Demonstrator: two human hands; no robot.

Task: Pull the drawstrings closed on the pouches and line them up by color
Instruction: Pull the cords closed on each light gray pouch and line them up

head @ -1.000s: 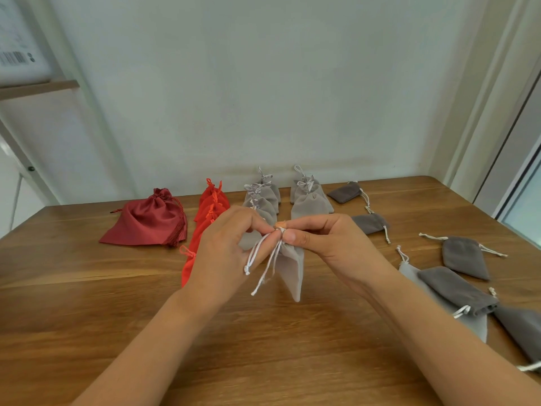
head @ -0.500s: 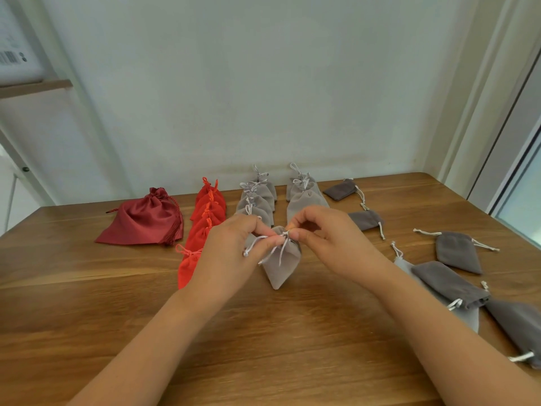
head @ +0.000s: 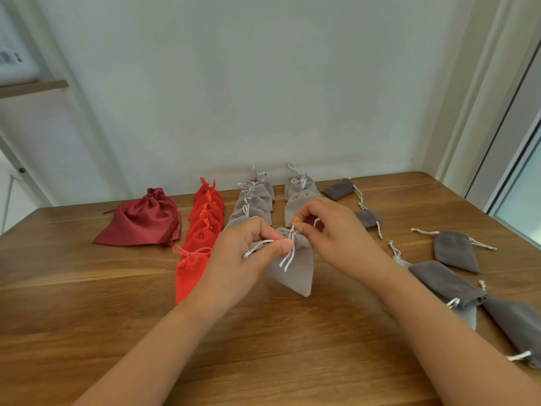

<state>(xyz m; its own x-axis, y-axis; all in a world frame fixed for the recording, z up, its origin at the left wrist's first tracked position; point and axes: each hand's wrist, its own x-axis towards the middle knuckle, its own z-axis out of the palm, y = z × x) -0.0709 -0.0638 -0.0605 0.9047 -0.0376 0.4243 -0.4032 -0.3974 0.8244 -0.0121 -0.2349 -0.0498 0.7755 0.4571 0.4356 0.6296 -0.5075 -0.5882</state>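
A light grey pouch (head: pixel 294 271) lies in the middle of the wooden table (head: pixel 263 347), its neck gathered. My left hand (head: pixel 240 259) pinches its white drawstring (head: pixel 257 247) on the left side. My right hand (head: pixel 330 232) pinches the cord at the pouch's neck from the right. Behind the hands run a row of orange-red pouches (head: pixel 202 230) and two rows of light grey pouches (head: pixel 254 200), all drawn closed.
A large dark red pouch (head: pixel 140 219) lies at the back left. Several dark grey pouches (head: pixel 453 250) with loose white cords are scattered along the right side, some near the table's right edge. A wall stands right behind the table.
The pouch hung in the air between my hands; it has come down onto the table, and its neck is drawn tighter. Both hands moved down and away from me with it.
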